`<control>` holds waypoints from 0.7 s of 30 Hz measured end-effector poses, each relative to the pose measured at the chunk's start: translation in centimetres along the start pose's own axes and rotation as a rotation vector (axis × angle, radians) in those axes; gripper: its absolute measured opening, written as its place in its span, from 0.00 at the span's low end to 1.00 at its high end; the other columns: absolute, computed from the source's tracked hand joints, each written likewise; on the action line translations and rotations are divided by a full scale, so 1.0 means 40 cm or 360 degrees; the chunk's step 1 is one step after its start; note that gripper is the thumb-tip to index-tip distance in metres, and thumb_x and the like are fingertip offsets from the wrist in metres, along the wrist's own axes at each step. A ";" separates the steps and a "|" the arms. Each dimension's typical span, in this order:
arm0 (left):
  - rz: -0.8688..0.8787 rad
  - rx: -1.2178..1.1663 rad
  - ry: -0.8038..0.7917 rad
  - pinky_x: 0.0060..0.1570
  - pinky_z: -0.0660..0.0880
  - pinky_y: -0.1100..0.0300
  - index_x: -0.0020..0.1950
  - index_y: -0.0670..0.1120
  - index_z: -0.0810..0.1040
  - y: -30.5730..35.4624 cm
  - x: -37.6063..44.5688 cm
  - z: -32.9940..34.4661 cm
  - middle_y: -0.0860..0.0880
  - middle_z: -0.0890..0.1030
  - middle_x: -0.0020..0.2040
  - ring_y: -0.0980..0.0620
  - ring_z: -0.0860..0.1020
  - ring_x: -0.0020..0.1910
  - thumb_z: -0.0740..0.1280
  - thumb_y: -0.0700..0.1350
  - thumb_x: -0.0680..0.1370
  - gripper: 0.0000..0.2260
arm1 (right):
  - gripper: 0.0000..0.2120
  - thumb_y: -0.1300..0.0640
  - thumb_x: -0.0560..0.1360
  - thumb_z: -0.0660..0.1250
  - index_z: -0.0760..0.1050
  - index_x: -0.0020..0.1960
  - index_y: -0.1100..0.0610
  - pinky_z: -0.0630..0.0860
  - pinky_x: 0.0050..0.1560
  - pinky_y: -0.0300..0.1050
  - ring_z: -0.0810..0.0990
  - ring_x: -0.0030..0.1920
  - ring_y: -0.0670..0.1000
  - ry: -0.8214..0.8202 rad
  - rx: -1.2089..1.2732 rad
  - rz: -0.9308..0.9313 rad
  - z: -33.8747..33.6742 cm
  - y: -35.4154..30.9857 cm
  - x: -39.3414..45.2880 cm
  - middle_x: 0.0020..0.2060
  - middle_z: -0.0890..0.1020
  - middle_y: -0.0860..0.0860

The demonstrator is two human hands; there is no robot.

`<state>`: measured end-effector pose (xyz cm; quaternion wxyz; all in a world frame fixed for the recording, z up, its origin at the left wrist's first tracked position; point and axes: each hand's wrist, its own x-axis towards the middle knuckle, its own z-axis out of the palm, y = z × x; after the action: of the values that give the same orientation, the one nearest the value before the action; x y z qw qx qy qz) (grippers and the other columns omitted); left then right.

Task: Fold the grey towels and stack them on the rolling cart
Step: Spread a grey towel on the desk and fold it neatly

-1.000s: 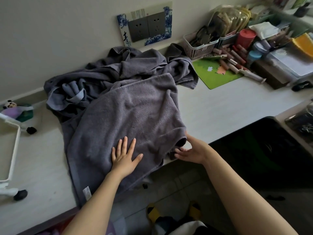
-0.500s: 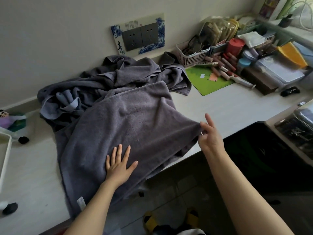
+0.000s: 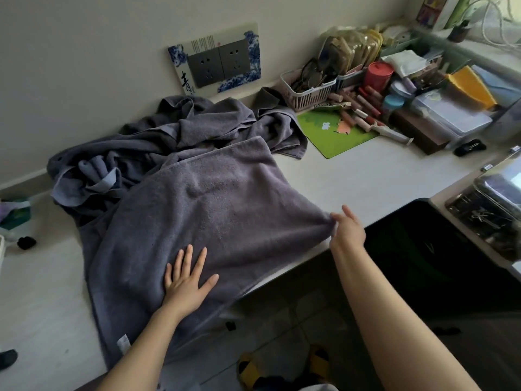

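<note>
From the head view, a grey towel lies spread on the white desk, its near edge hanging over the front. The left hand presses flat on it, fingers spread. The right hand pinches the towel's right corner — pulled out taut, other fingers loose. More grey towels lie crumpled behind, against the wall.

hands: 2; spread towel: 1; wall sockets: 2; basket: 1
</note>
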<state>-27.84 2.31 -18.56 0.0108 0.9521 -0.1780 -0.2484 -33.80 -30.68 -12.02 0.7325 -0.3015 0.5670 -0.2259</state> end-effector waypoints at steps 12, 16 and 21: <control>-0.0003 -0.0009 -0.0026 0.72 0.33 0.48 0.73 0.59 0.32 -0.009 -0.002 -0.008 0.54 0.27 0.73 0.55 0.29 0.72 0.49 0.68 0.76 0.34 | 0.18 0.60 0.69 0.74 0.79 0.57 0.64 0.76 0.53 0.46 0.79 0.49 0.54 -0.0477 -0.1194 -0.0180 -0.033 0.018 0.041 0.50 0.82 0.59; 0.0002 -0.0043 -0.0047 0.72 0.33 0.49 0.74 0.60 0.34 -0.003 -0.007 -0.014 0.55 0.26 0.71 0.54 0.29 0.73 0.50 0.66 0.77 0.33 | 0.15 0.59 0.70 0.73 0.79 0.55 0.65 0.78 0.42 0.40 0.80 0.42 0.52 -0.0358 -0.1211 -0.0306 -0.059 -0.046 0.034 0.40 0.83 0.55; -0.0036 -0.0066 -0.0060 0.72 0.34 0.48 0.74 0.60 0.35 0.014 -0.008 -0.019 0.53 0.28 0.74 0.53 0.29 0.73 0.50 0.65 0.77 0.32 | 0.13 0.65 0.74 0.66 0.73 0.57 0.70 0.80 0.45 0.41 0.81 0.52 0.57 -0.0293 -0.0692 0.0118 -0.128 -0.029 0.047 0.57 0.79 0.62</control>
<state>-27.94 1.83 -17.69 0.0243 0.9488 -0.1622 -0.2701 -38.27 -33.73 -13.42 0.7068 -0.4505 0.5438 -0.0430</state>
